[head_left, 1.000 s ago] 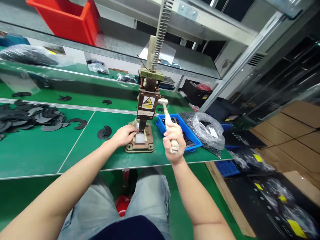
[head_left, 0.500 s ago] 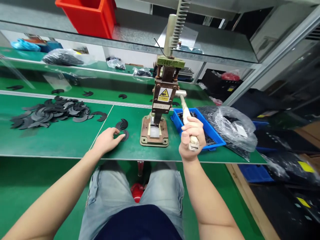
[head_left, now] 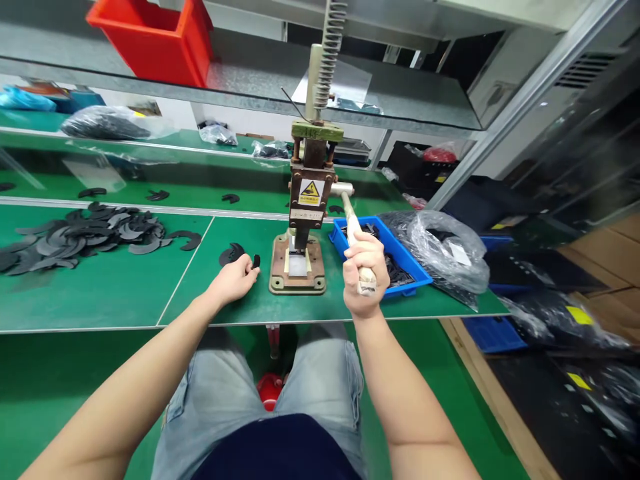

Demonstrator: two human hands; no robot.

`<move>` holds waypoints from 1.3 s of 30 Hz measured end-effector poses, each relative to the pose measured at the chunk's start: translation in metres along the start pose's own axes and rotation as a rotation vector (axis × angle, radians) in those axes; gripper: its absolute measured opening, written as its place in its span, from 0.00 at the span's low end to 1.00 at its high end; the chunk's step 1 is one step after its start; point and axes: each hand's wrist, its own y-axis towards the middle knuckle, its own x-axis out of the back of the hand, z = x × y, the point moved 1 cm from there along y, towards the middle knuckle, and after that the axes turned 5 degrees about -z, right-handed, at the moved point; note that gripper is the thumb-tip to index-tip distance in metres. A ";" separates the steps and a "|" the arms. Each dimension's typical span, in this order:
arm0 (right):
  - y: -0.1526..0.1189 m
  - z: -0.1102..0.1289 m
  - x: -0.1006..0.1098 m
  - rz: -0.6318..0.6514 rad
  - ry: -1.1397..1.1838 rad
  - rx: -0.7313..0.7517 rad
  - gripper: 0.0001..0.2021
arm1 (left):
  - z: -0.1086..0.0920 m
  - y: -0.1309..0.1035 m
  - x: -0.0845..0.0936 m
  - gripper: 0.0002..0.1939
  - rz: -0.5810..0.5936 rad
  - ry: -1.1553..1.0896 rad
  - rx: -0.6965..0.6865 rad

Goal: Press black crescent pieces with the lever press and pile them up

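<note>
Black curved piece, thin and flat-sided (head_left: 257, 261), is just left of the press base, pinched between thumb and fingers of the left hand (head_left: 234, 280); I cannot tell whether its lower edge touches the green bench (head_left: 200, 303). Beside that hand lie a few dark crescent pieces (head_left: 231, 253), with a large pile of grey-black crescents (head_left: 85, 233) farther left.

I judge the step in hand to be a pick-up. Moving the piece from here calls for a light, secure pinch and a clean turn, keeping the fingertips out from under the ram. My right hand (head_left: 367, 267) has its fingers wrapped around the pale, cloth-like wrapped lever (head_left: 351, 220) of the brown metal hand press (head_left: 299, 175), next to the blue plastic tray (head_left: 423, 280).

On the press I see a white label with a yellow warning triangle (head_left: 310, 192); its small line is unreadable, as is the pale strip below (head_left: 306, 215). I can read no brand.
</note>
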 end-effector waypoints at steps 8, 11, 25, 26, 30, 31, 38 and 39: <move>-0.001 -0.001 -0.002 -0.028 0.035 0.011 0.04 | -0.020 0.024 -0.008 0.22 -0.044 -0.349 0.030; -0.001 0.000 -0.003 -0.040 0.047 0.007 0.03 | -0.028 0.026 -0.009 0.23 -0.006 -0.366 0.027; -0.004 -0.002 -0.002 -0.028 0.042 0.011 0.02 | -0.078 0.057 -0.030 0.16 0.137 -0.600 0.220; -0.004 -0.002 -0.002 -0.028 0.038 0.008 0.02 | -0.081 0.058 -0.031 0.15 0.149 -0.573 0.225; -0.004 -0.001 -0.002 -0.028 0.037 0.000 0.02 | -0.089 0.063 -0.035 0.18 0.181 -0.515 0.231; -0.004 -0.001 -0.001 -0.028 0.042 -0.002 0.03 | -0.090 0.065 -0.035 0.19 0.189 -0.496 0.232; -0.004 -0.001 -0.005 -0.055 0.065 0.005 0.03 | -0.089 0.079 -0.038 0.12 0.296 -0.367 0.249; -0.003 -0.002 -0.006 -0.068 0.069 0.013 0.03 | -0.089 0.081 -0.039 0.11 0.327 -0.362 0.259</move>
